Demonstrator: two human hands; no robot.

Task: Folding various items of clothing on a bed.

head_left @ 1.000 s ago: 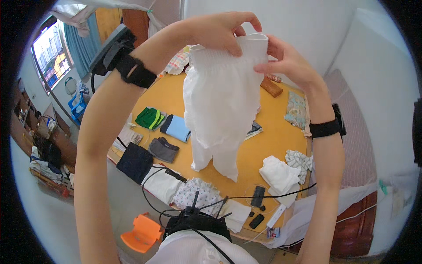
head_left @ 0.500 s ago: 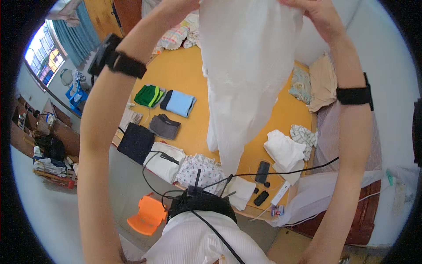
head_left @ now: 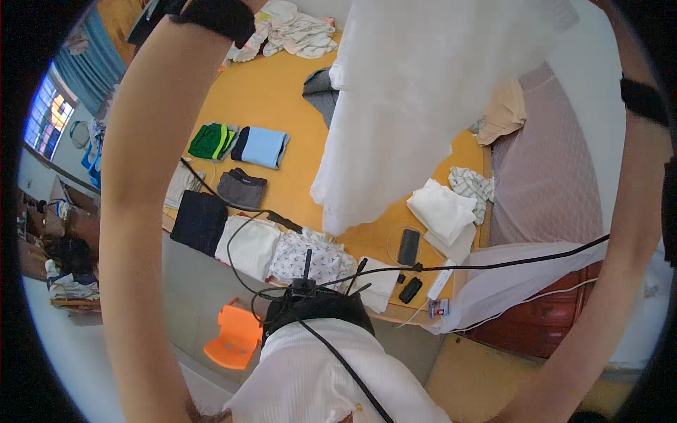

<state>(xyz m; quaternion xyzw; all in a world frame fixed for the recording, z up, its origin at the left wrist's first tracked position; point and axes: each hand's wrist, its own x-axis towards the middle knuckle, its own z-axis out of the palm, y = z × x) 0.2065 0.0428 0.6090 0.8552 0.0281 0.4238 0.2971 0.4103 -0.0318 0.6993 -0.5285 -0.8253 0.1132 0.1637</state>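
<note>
A large piece of thin white fabric [head_left: 409, 106] hangs from above the top edge, over the yellow surface [head_left: 282, 190]. My two raised arms flank it, and both hands are beyond the upper edge of the picture, so their fingers are hidden. Its lower end tapers to a loose corner above the surface. Behind its left side lies a dark grey garment [head_left: 321, 93], partly covered from view. Below and right of the fabric is a crumpled white garment [head_left: 443, 211], beside a white patterned cloth [head_left: 474, 185].
Folded green [head_left: 210, 141], light blue [head_left: 264, 146] and grey [head_left: 242, 187] clothes lie left. A navy garment [head_left: 201, 222] and white patterned one [head_left: 310, 257] line the near edge. A phone [head_left: 408, 247] and power strip [head_left: 441, 282] lie right; black cables cross. An orange chair [head_left: 236, 335] stands below.
My arms have risen and spread wider, taking both hands out of the picture. The white fabric has swung and widened toward the upper right, uncovering part of the dark grey garment.
</note>
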